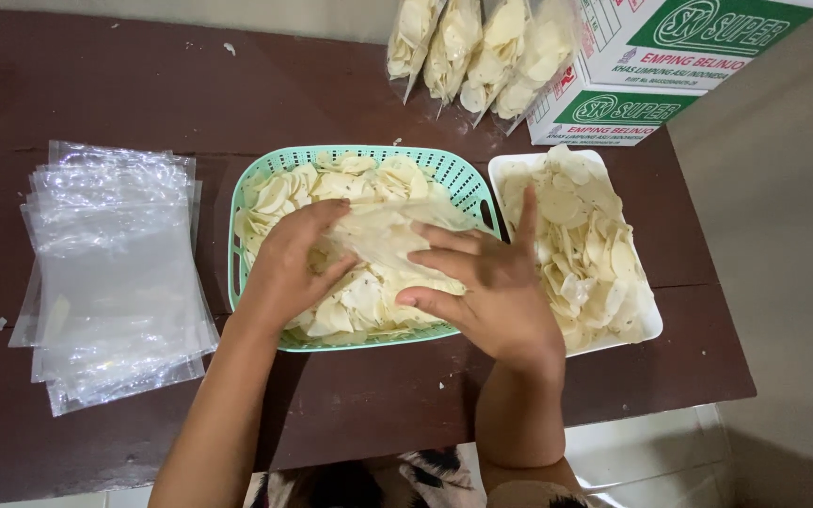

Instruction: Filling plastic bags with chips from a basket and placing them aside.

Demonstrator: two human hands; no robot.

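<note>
Both hands over the green basket point(265, 310); left hand point(289, 268) and right hand point(486, 287) share a clear plastic bag point(383, 235), grip closed on its edges, bag stretched between them just above the pale chips point(350, 301); white tray point(651, 325) of chips just right of the right hand; stack of empty bags point(115, 273) well left of the left hand; filled bags point(477, 52) and carton point(651, 71) beyond, on the dark surface point(378, 404).

Hidden under both hands, part of the crackers point(350, 301); cut off at top, perhaps four filled bags point(482, 52).
</note>
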